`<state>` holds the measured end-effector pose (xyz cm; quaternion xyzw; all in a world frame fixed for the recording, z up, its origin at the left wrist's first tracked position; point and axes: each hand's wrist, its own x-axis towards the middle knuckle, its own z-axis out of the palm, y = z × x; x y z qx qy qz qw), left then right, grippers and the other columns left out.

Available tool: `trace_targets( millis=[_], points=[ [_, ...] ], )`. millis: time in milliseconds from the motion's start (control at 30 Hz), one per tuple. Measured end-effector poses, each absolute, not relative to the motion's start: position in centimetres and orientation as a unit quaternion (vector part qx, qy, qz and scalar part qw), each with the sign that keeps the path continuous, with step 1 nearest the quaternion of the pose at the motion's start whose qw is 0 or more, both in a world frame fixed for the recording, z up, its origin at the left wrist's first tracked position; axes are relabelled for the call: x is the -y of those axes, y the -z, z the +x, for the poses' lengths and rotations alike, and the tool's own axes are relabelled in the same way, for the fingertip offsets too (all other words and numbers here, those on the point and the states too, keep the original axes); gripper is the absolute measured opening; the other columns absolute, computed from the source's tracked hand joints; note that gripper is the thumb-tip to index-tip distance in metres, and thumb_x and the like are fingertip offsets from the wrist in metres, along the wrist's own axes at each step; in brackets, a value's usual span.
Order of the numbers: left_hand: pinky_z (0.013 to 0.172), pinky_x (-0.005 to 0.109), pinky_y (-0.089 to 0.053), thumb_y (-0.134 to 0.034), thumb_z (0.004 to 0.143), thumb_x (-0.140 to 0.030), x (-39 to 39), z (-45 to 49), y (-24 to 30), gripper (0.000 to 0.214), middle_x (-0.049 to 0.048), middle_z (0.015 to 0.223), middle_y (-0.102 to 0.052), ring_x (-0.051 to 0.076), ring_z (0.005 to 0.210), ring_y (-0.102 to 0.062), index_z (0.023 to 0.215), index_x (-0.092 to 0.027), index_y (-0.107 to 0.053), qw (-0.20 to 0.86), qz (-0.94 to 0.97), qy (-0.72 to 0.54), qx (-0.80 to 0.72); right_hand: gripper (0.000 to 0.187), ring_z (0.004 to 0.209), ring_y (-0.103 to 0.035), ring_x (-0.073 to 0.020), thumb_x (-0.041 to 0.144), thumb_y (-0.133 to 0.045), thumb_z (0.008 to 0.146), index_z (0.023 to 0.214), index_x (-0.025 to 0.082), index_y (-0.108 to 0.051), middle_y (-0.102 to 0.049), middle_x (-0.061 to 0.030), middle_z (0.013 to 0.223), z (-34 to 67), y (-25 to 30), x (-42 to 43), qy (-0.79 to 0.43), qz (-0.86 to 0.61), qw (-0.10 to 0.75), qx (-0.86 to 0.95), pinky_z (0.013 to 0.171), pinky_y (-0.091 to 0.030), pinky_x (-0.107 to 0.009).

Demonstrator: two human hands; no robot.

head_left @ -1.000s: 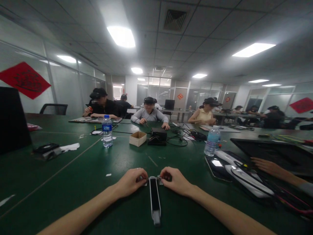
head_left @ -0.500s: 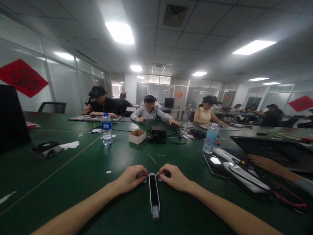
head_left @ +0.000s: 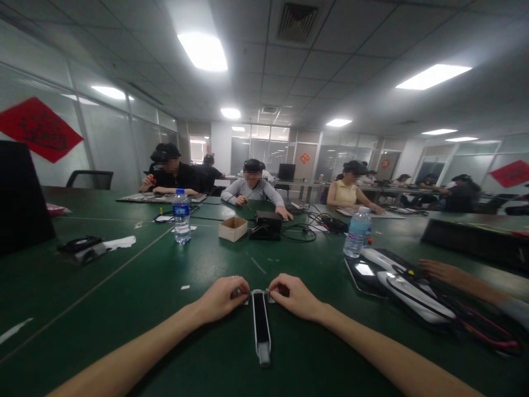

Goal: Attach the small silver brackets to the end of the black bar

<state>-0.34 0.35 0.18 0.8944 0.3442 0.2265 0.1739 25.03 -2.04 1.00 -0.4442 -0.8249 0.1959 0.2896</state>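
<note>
On the green table in front of me lies a long, narrow device (head_left: pixel 260 320) with a pale rim, a black middle and a grey block at its near end. Its far end sits between my hands. My left hand (head_left: pixel 225 298) is closed in a pinch at a small pale tab (head_left: pixel 247 300) just left of that end. On the other side, my right hand (head_left: pixel 294 295) pinches at a similar small tab (head_left: pixel 270 298). The fingers cover most of both tabs, and I cannot tell whether they join the device. A ring shows on the left hand.
Ahead stand an open cardboard box (head_left: pixel 232 230), a black box (head_left: pixel 265 226) with cables and two water bottles (head_left: pixel 182 218), (head_left: pixel 357 234). At right are white handheld units (head_left: pixel 413 295), a dark panel (head_left: pixel 475 242) and another person's hand (head_left: pixel 446 275). Other people sit across the table.
My hands stay at the device's far end, almost unmoved. At right, the dark panel has been tilted up. The person opposite has drawn a hand back toward the black box.
</note>
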Motion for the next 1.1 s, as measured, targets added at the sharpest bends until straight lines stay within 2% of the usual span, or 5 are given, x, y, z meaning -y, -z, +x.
trace_targets(
  millis=[367,867,1100],
  points=[
    [0.068,0.023,-0.045,-0.059,0.088,-0.021,-0.27,-0.44,-0.21,0.011,0.0012,0.092,-0.066,0.014,0.076,-0.059,0.098,-0.018,-0.063,0.173,0.895,-0.227,-0.343,0.014,0.075,-0.058,-0.015,0.022,-0.067,0.08,0.091,0.013,-0.068,-0.064,-0.0041,0.085,25.01,-0.97,2.01,-0.239,-0.463,0.295,0.801,0.067,-0.047,-0.025],
    [0.069,0.024,-0.045,-0.059,0.087,-0.02,-0.3,-0.29,-0.16,0.012,0.0017,0.093,-0.067,0.015,0.077,-0.059,0.098,-0.018,-0.064,0.172,0.894,-0.22,-0.35,0.013,0.076,-0.057,-0.0156,0.023,-0.059,0.088,0.088,0.017,-0.071,-0.065,-0.0038,0.083,25.32,-0.68,1.76,-0.177,-0.426,0.286,0.84,0.069,-0.045,-0.026],
    [0.068,0.024,-0.044,-0.059,0.087,-0.02,0.03,-0.17,-0.64,0.012,0.0021,0.091,-0.066,0.015,0.077,-0.059,0.097,-0.018,-0.064,0.166,0.895,-0.215,-0.353,0.012,0.075,-0.057,-0.0147,0.024,-0.06,0.088,0.092,0.016,-0.066,-0.064,-0.0031,0.085,25.27,-0.7,1.74,-0.217,-0.443,0.299,0.817,0.066,-0.045,-0.025]
  ],
)
